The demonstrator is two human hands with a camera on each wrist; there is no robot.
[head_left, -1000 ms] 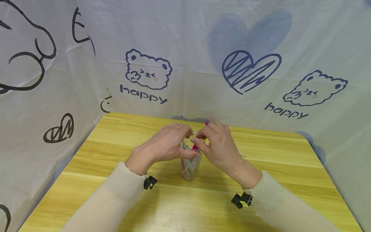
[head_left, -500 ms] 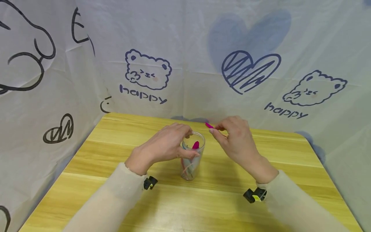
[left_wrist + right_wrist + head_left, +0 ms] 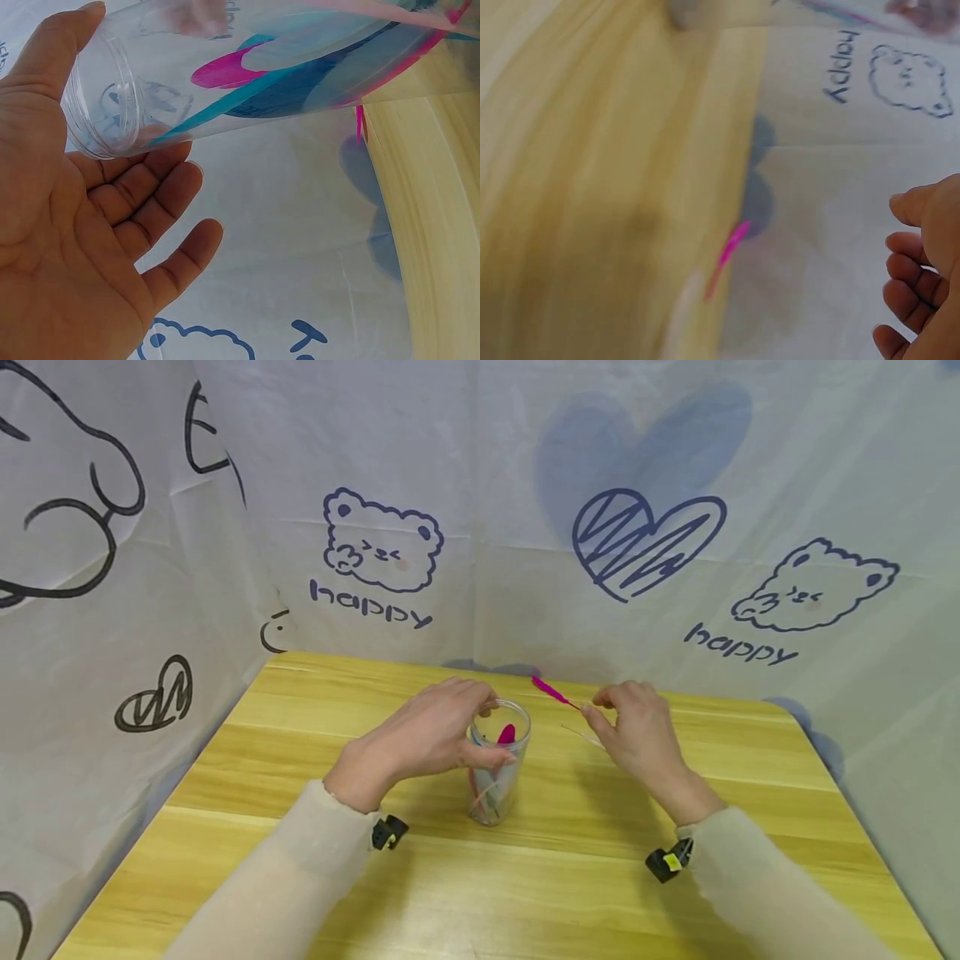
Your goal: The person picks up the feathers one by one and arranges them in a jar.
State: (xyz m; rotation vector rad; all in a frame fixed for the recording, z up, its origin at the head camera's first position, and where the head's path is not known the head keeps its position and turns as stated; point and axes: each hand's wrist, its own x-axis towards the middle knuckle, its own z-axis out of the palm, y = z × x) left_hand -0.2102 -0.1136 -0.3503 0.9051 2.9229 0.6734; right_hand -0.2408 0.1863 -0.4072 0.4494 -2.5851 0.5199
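My left hand holds a clear plastic jar near its mouth, thumb and forefinger around the rim. The jar stands upright on the table. Inside are slim coloured pieces, magenta, teal and dark blue; one magenta tip shows near the opening. To the right, my right hand hovers over the table, thumb and fingers apart with nothing between them. A magenta feather-like piece with a thin stem lies near the back edge, overlapping the thumb tip in the head view. A thin pale piece lies below that hand.
The wooden table is backed by a white cloth with printed bears and hearts. Another cloth wall rises along the left side.
My right hand has left the jar's mouth and moved right, uncovering the magenta tip inside and the magenta piece on the table. My left hand and the jar have stayed put.
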